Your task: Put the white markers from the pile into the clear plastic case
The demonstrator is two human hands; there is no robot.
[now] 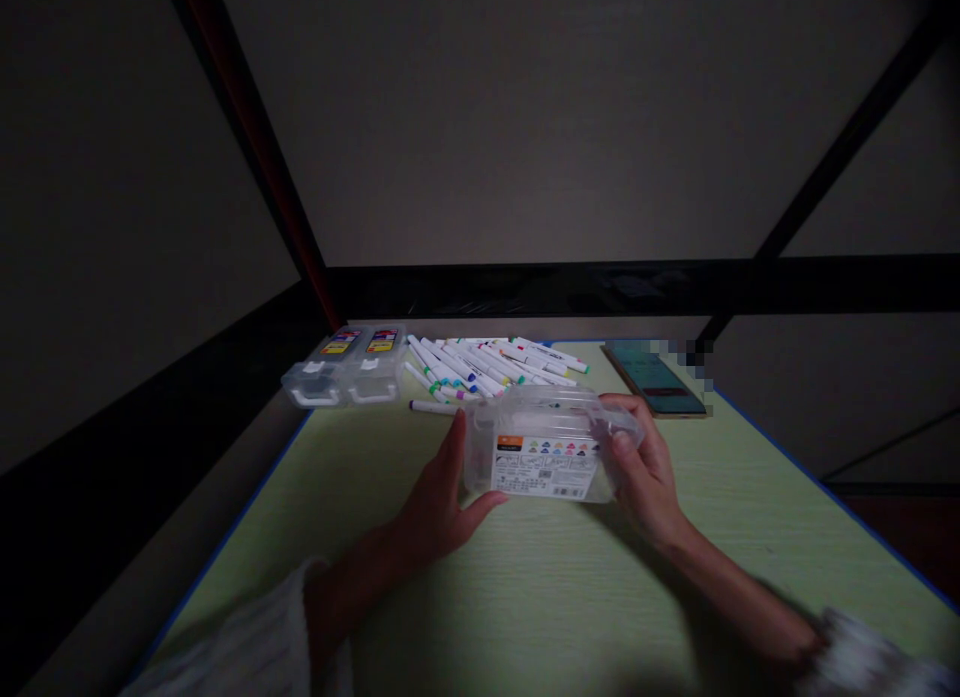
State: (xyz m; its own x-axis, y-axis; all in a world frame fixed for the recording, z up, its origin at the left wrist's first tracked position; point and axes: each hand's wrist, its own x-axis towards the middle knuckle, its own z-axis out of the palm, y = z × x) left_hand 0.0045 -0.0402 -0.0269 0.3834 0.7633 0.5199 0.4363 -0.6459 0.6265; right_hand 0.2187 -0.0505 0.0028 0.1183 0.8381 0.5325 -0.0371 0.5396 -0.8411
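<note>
A clear plastic marker case (480,457) with a printed label on its near side is held up over the table. My left hand (442,502) grips its left end, thumb along the lower edge. At the other end my right hand (645,467) is wrapped round the case, with the thumb on its near face. The case looks see-through, and I cannot make out anything inside it. Just behind it lies a loose pile of white markers (487,362) with coloured ends, partly hidden by the case. One marker with a dark purple end (435,408) lies nearest my left hand.
Two closed clear cases (375,382) with bright labels stand side by side at the back left of the pale green table (570,597). A phone (652,377) lies at the back right. Blue edging runs along the table, and a wall rises behind it.
</note>
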